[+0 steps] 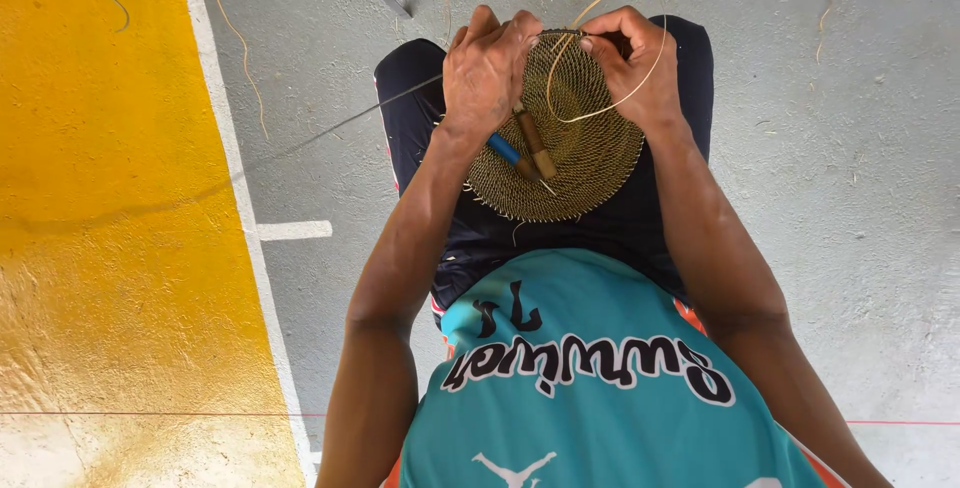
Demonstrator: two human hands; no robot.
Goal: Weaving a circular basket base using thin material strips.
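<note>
Woven disc [570, 163] rests on lap, pinched between left hand [487, 73] and right hand [632, 63].

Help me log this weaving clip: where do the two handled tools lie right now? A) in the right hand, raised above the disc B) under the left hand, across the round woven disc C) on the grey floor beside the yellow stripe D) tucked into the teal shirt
B: the blue-handled tool and the brown-handled tool stick out from under the left hand, lying across the woven disc.
</note>
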